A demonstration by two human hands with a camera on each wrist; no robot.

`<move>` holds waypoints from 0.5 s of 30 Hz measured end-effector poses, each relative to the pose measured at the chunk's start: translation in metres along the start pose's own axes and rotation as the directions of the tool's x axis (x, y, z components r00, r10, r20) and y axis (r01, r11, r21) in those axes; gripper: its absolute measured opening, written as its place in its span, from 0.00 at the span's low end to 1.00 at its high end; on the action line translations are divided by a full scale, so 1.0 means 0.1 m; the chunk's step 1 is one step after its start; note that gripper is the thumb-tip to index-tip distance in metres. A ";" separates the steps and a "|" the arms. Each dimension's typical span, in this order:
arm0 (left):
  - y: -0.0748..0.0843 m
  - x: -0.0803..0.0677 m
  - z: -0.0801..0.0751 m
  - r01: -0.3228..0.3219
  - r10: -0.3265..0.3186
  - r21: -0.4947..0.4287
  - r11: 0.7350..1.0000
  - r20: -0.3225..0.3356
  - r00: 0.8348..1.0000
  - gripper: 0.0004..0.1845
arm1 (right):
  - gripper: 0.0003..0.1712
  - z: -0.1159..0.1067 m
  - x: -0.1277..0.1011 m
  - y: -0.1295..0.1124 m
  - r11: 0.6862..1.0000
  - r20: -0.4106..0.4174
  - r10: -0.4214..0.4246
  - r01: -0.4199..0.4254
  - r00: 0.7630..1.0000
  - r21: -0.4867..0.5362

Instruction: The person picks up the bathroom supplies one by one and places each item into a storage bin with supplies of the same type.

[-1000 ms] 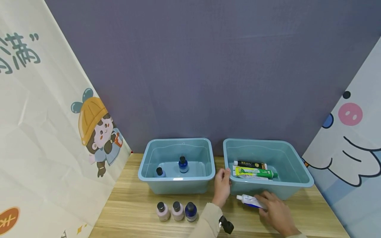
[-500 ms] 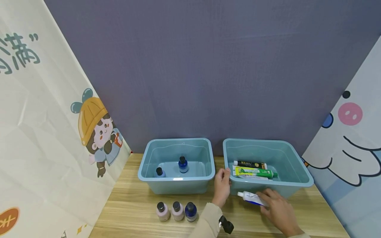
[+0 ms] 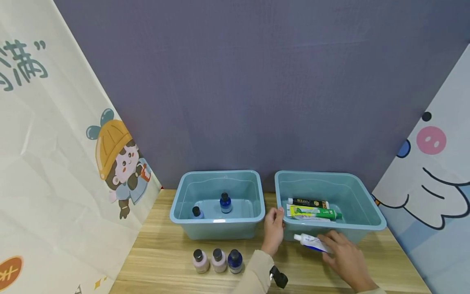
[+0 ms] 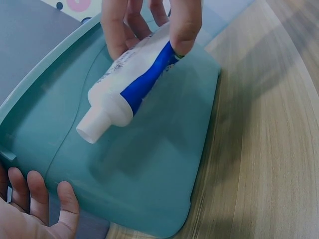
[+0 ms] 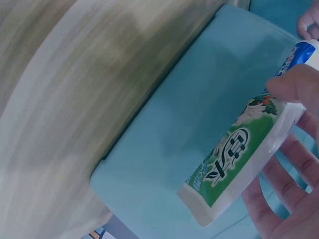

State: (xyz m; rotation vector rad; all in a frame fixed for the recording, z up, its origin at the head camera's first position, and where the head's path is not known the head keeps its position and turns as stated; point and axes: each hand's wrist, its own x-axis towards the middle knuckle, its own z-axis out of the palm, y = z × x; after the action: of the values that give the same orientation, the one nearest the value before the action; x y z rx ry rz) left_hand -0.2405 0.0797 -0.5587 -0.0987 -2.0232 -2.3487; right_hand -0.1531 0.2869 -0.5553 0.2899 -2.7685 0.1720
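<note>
My right hand [image 3: 346,259] pinches a white toothpaste tube [image 3: 313,242] with a blue stripe, between thumb and fingers. The tube is tilted, its white cap pointing left, just in front of the right blue bin [image 3: 330,234]. A green printed label [image 5: 229,154] shows on the tube in the right wrist view. My left hand [image 3: 273,230] holds the left front corner of that bin at its rim; its fingers [image 4: 39,196] also show in the left wrist view. Inside the bin lie a black toothpaste tube [image 3: 308,203], a yellow-green tube [image 3: 313,212] and a partly hidden white one [image 3: 312,219].
To the left stands another blue bin [image 3: 220,229] holding a dark blue bottle [image 3: 225,203] and a lighter blue bottle [image 3: 197,213]. Two pink bottles [image 3: 200,263] and a dark blue bottle [image 3: 235,263] stand in front of it on the wooden table [image 3: 158,261]. A grey wall panel rises behind.
My right hand has raised the toothpaste tube slightly, up along the bin's front wall. The left hand keeps its place at the bin's corner.
</note>
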 end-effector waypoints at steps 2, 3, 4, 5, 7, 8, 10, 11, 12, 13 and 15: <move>0.01 0.00 0.00 -0.003 0.003 -0.002 1.000 -0.005 1.000 0.21 | 0.28 -0.03 0.00 -0.01 1.000 0.003 0.004 -0.004 1.000 -0.001; 0.01 0.00 0.00 -0.006 0.006 -0.004 1.000 -0.008 1.000 0.22 | 0.28 -0.04 0.00 -0.01 1.000 0.000 0.004 -0.004 1.000 -0.005; 0.01 0.00 0.00 -0.006 0.006 -0.003 1.000 -0.009 1.000 0.22 | 0.28 -0.05 0.01 -0.01 1.000 -0.002 0.005 -0.005 1.000 -0.004; 0.00 0.00 0.00 -0.008 0.008 -0.005 1.000 -0.009 1.000 0.22 | 0.29 -0.06 0.01 -0.02 1.000 -0.002 0.006 -0.006 1.000 -0.006; 0.01 0.00 0.00 -0.006 0.006 -0.006 1.000 -0.006 1.000 0.22 | 0.29 -0.08 0.01 -0.02 1.000 -0.010 0.005 -0.006 1.000 -0.008; 0.00 0.01 0.00 -0.004 0.004 -0.005 1.000 -0.003 1.000 0.22 | 0.29 -0.08 0.02 -0.02 1.000 -0.016 0.004 -0.004 1.000 -0.005; 0.00 0.00 -0.01 -0.003 0.003 -0.002 1.000 0.006 1.000 0.22 | 0.30 -0.10 0.02 -0.03 1.000 -0.025 0.002 -0.002 1.000 -0.001; 0.00 0.00 -0.01 -0.008 0.008 -0.002 1.000 0.009 1.000 0.22 | 0.30 -0.11 0.02 -0.03 1.000 -0.026 0.002 -0.002 1.000 0.000; 0.00 0.00 -0.01 -0.010 0.010 -0.002 1.000 0.012 1.000 0.22 | 0.30 -0.12 0.02 -0.03 1.000 -0.031 0.000 0.001 1.000 0.005; 0.00 0.00 -0.01 -0.013 0.013 -0.001 1.000 0.013 1.000 0.22 | 0.30 -0.13 0.02 -0.03 1.000 -0.037 -0.005 0.005 0.999 0.006; 0.00 0.00 -0.01 -0.017 0.017 0.000 1.000 0.013 1.000 0.23 | 0.30 -0.15 0.03 -0.04 1.000 -0.054 -0.015 0.016 0.998 0.012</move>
State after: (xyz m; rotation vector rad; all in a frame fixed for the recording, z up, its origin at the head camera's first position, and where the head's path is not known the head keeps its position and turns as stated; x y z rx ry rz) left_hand -0.2405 0.0785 -0.5594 -0.1318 -2.0203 -2.3438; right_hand -0.1498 0.2853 -0.5399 0.3050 -2.7117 0.1898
